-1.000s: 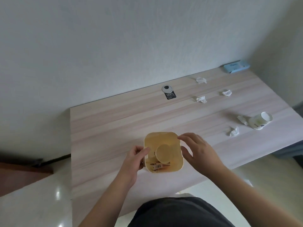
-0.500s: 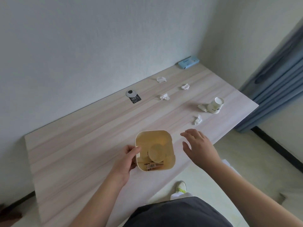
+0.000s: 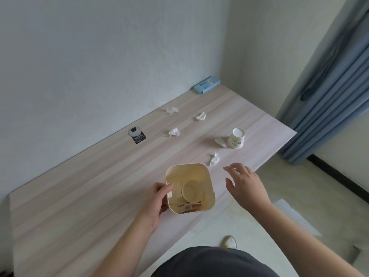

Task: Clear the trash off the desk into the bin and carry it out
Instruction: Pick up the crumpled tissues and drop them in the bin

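Steadying the yellow bin [image 3: 207, 177] at the lower centre of the frame, the left hand [image 3: 157, 198] grips its left rim, thumb hooked over the edge and fingers curled round the outer wall. The bin stands upright on the wooden desk [image 3: 79, 196], near its front edge, and already holds a round cup-like piece and a small wrapper at the bottom. The right hand [image 3: 242, 184] hovers just right of the bin with fingers spread and relaxed, holding nothing and touching nothing.

The step in hand looks like gathering: much of the trash is still out on the desk. Nearest is a crumpled tissue [image 3: 214, 159] just above and right of the bin, close to the right hand's fingertips. Further up and right lie another tissue scrap [image 3: 220, 142] touching or just beside a tipped paper cup [image 3: 237, 138], and three more wads in the upper middle: one [image 3: 174, 132], one [image 3: 172, 110] and one [image 3: 200, 116].

The next move probably calls for the right hand to reach forward, pinch the nearest tissue and drop it into the open bin while the left keeps the bin from sliding. The wads are light and soft, so a loose pinch should do; the cup may roll if nudged. Carrying the bin out comes only after the desk is cleared.
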